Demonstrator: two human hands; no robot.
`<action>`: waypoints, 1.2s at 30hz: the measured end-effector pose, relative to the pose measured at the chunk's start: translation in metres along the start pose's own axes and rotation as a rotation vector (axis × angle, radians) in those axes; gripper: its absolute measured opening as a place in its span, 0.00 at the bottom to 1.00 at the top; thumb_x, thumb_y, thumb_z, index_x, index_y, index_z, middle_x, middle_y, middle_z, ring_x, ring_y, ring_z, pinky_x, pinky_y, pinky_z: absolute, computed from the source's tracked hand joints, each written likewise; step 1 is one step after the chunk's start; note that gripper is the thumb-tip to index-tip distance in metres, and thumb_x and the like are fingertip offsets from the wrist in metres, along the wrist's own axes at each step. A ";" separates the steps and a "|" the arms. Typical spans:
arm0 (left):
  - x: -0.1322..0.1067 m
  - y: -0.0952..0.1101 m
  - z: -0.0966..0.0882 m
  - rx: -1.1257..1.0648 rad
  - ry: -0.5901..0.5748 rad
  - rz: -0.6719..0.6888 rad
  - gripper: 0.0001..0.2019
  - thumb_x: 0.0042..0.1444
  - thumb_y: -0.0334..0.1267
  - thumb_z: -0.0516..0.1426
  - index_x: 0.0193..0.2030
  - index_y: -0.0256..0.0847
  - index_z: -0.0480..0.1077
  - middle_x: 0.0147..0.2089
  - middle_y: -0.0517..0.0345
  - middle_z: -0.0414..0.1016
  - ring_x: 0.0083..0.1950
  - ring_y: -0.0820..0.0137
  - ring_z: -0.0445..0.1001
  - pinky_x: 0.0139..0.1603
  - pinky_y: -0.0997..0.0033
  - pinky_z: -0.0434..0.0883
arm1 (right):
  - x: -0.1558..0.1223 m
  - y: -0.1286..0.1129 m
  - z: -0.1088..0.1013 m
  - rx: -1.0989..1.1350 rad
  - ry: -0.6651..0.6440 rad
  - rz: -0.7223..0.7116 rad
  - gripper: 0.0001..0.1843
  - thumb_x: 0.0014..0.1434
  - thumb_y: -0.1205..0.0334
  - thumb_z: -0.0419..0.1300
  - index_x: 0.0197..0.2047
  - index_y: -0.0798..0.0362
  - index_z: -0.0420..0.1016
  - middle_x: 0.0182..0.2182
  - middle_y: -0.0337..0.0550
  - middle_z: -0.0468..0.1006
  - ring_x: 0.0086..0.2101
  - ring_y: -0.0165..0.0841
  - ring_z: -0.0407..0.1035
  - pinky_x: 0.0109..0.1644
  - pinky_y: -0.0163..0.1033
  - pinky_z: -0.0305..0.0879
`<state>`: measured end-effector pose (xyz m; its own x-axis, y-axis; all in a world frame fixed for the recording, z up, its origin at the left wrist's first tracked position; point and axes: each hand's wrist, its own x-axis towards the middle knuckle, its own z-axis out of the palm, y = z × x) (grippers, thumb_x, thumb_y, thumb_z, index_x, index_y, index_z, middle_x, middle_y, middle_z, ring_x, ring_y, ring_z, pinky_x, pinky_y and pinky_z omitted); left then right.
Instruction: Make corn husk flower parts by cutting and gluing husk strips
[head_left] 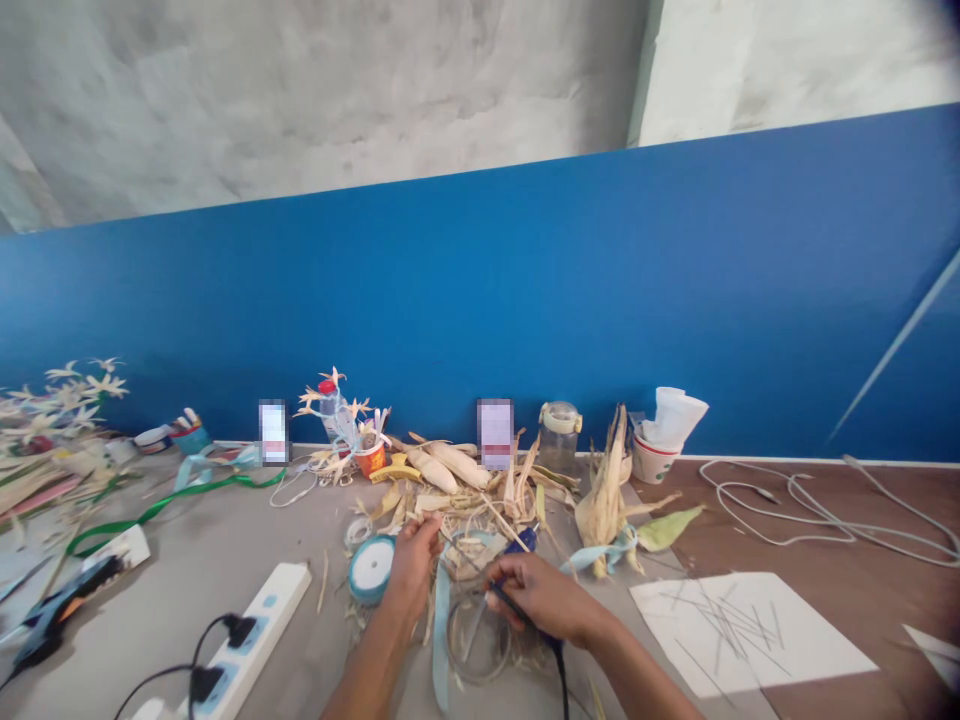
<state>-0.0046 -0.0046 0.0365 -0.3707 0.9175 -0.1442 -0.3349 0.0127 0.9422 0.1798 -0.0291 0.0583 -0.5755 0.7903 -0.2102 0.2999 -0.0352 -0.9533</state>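
My left hand (416, 562) is closed in a pinch above the middle of the table. Something thin seems to run from its fingertips toward my right hand, too fine to name. My right hand (536, 597) is closed round a dark-handled tool (511, 604), its kind partly hidden by the fingers. Just beyond the right hand lies a blue tool (523, 540). Below the hands are a clear round rim (480, 675) and a pale blue ribbon (441, 640). A blue-edged ribbon spool (372, 570) rests left of my left wrist. Dried corn husks (454, 465) are heaped behind.
A white power strip (259, 640) with black plugs lies front left. Thin dark sticks lie on white paper (810, 640) at right. Behind stand a lidded jar (559, 440), a paper cup (654, 460) and two phones. White cables (795, 510) and a green ribbon (150, 512) cross the table.
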 end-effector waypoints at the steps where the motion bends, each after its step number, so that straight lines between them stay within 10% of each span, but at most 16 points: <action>1: 0.000 0.000 0.000 -0.008 -0.005 -0.007 0.16 0.32 0.43 0.66 0.21 0.41 0.62 0.18 0.69 0.60 0.21 0.77 0.59 0.24 0.75 0.59 | 0.000 -0.001 0.000 0.000 0.001 0.001 0.02 0.52 0.65 0.59 0.31 0.55 0.71 0.14 0.29 0.63 0.18 0.24 0.53 0.24 0.30 0.49; 36: 0.001 -0.004 -0.003 -0.027 -0.068 -0.050 0.15 0.33 0.39 0.66 0.19 0.41 0.61 0.16 0.71 0.56 0.18 0.79 0.54 0.22 0.75 0.55 | -0.002 0.011 -0.016 0.081 -0.092 -0.002 0.08 0.49 0.61 0.58 0.30 0.57 0.73 0.13 0.30 0.65 0.18 0.24 0.55 0.26 0.31 0.50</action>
<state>-0.0057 -0.0048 0.0317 -0.2930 0.9410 -0.1694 -0.3748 0.0499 0.9257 0.1964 -0.0210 0.0520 -0.6443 0.7313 -0.2237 0.2382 -0.0860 -0.9674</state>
